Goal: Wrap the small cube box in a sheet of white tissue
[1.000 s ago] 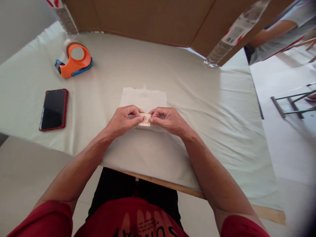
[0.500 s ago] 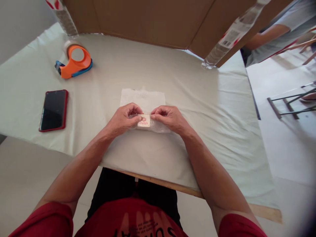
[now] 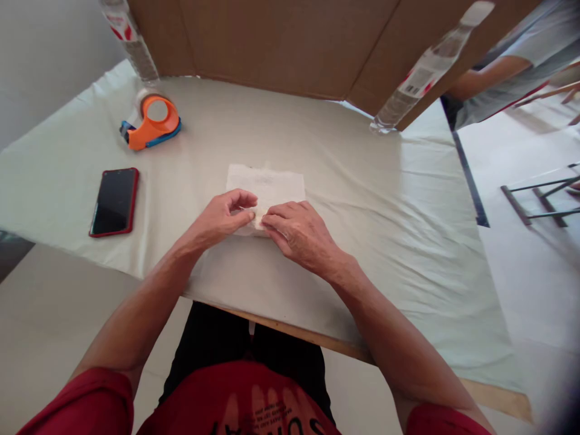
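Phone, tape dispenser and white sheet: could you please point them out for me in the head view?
Phone (image 3: 114, 202): head view, middle of screen.
Tape dispenser (image 3: 149, 132): head view, orange body.
White sheet (image 3: 272, 180): head view, bare upper part.

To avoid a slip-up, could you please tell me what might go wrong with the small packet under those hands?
The packet is mostly hidden under the right hand, so it could crease unseen. The left hand pinches only its edge; it might slip. The sheet beneath looks loose and may shift.

Bright, even daylight; soft shadows, warped edges.
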{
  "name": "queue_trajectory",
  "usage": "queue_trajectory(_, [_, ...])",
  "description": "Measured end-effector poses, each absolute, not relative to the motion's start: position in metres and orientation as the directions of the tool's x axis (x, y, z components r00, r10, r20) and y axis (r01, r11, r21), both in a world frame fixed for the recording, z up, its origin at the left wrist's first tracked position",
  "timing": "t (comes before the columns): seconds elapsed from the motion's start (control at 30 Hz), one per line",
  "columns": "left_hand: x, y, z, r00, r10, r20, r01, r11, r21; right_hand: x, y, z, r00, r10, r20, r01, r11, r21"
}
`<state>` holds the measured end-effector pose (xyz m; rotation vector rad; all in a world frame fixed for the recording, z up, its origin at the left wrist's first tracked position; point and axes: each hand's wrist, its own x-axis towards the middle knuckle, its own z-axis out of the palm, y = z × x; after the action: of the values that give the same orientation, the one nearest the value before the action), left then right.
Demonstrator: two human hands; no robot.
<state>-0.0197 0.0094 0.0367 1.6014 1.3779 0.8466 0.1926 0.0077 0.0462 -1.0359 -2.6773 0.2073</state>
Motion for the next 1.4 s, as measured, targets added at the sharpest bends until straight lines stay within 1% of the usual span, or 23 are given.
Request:
queue_trajectory(0.2, [-0.038,-0.001,0.046,0.072,0.995,-0.064,0.546,0.015,0.838,0.185,0.007,0.047,-0.728,0.667,0.157,0.667,0.742,-0.063])
queue_trajectory(0.43, [-0.038,0.006,0.032,0.012,0.992,-0.127,0.679,0.085,0.729,0.181,0.004,0.038,-0.716,0.657,0.236,0.671,0.741,-0.024])
queue_trajectory(0.5, [-0.042,0.005,0.033,-0.040,0.991,-0.130,0.693,0.122,0.710,0.181,0.003,0.036,-0.714,0.655,0.246,0.675,0.737,-0.004])
queue_trajectory(0.57, [-0.046,0.004,0.036,-0.121,0.976,-0.183,0.659,0.217,0.720,0.179,0.002,0.036,-0.717,0.651,0.250,0.676,0.737,0.020])
queue_trajectory(0.63, [-0.048,0.004,0.042,-0.175,0.941,-0.291,0.575,0.338,0.746,0.178,0.001,0.036,-0.720,0.645,0.255,0.674,0.737,0.040])
queue_trajectory(0.73, [-0.048,0.006,0.050,-0.176,0.877,-0.447,0.447,0.476,0.758,0.177,0.002,0.036,-0.721,0.642,0.261,0.677,0.733,0.068])
queue_trajectory(0.83, [-0.044,0.010,0.053,-0.178,0.827,-0.534,0.393,0.557,0.732,0.176,0.003,0.034,-0.721,0.644,0.258,0.681,0.726,0.091])
queue_trajectory(1.0, [-0.036,0.016,0.051,-0.161,0.780,-0.604,0.365,0.616,0.698,0.175,0.005,0.028,-0.712,0.638,0.293,0.684,0.725,0.082])
queue_trajectory(1.13, [-0.029,0.020,0.050,-0.145,0.772,-0.619,0.431,0.612,0.663,0.175,0.007,0.024,-0.708,0.630,0.321,0.679,0.732,0.061])
queue_trajectory(1.27, [-0.018,0.023,0.056,-0.189,0.832,-0.522,0.535,0.533,0.656,0.176,0.007,0.022,-0.715,0.616,0.331,0.668,0.741,0.064])
queue_trajectory(1.33, [-0.012,0.023,0.058,-0.216,0.841,-0.496,0.540,0.526,0.657,0.176,0.007,0.022,-0.712,0.615,0.339,0.669,0.741,0.062])
queue_trajectory(1.4, [-0.007,0.023,0.058,-0.233,0.828,-0.510,0.510,0.551,0.661,0.175,0.007,0.022,-0.707,0.618,0.344,0.672,0.738,0.054])
